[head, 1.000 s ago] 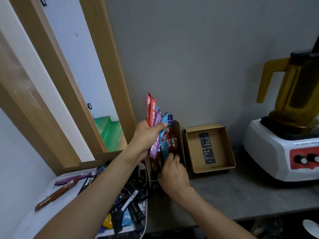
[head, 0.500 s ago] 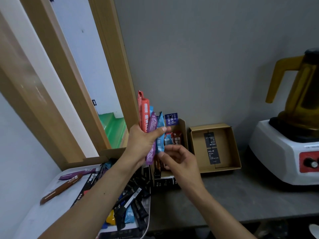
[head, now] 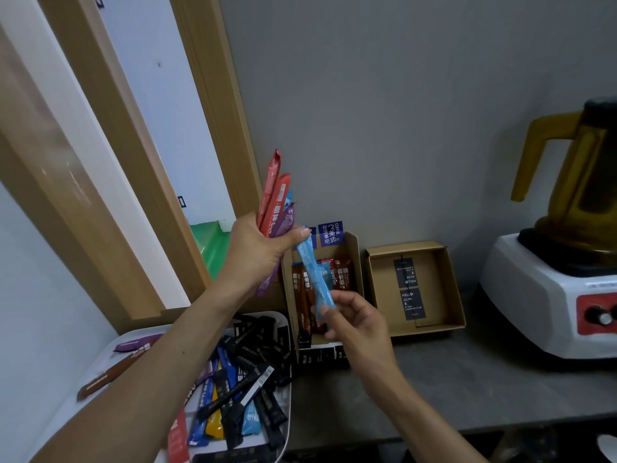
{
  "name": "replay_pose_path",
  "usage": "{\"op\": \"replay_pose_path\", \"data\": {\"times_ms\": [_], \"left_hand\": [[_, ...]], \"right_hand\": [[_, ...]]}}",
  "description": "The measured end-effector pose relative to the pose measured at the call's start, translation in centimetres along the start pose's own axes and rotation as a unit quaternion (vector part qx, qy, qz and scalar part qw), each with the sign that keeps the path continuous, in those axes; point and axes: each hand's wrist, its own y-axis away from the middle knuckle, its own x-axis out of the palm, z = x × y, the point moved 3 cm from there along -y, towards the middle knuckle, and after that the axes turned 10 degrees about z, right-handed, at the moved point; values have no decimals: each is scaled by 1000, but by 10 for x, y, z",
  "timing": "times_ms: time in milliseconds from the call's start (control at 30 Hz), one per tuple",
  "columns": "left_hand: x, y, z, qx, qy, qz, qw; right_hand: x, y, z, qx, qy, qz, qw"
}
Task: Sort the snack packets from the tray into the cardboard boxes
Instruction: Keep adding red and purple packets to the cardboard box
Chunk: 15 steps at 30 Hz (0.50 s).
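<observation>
My left hand [head: 258, 250] grips an upright bunch of snack packets [head: 275, 202], red, purple and blue, above the tray's far end. My right hand [head: 355, 317] pinches the lower end of a light blue packet [head: 314, 272] whose upper end is still under my left thumb. Behind it stands a narrow cardboard box [head: 352, 262] holding several brown and red packets. A second, square cardboard box [head: 374, 285] to its right holds only black cards. The white tray [head: 110, 349] at lower left carries many black, blue, yellow and purple packets.
A blender [head: 564, 255] with a yellow jug and a white base with red knobs stands at the right on the grey counter [head: 467, 379]. A wooden frame [head: 213, 105] runs up the wall at left. The counter's front edge lies at lower right.
My right hand left the narrow box, rose to the bunch and now draws a light blue packet down and out of it. The left hand stayed raised.
</observation>
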Motion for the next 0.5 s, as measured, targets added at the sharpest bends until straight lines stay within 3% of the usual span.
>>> {"op": "replay_pose_path", "data": {"times_ms": [200,500], "left_hand": [[0,-4,-8,-8,36,-2,999],[2,-5,-8,-56,31,36,997]], "right_hand": [[-7,1,7,-35,24,-7,999],[-12,4,2,-122,166,-93,974]]}}
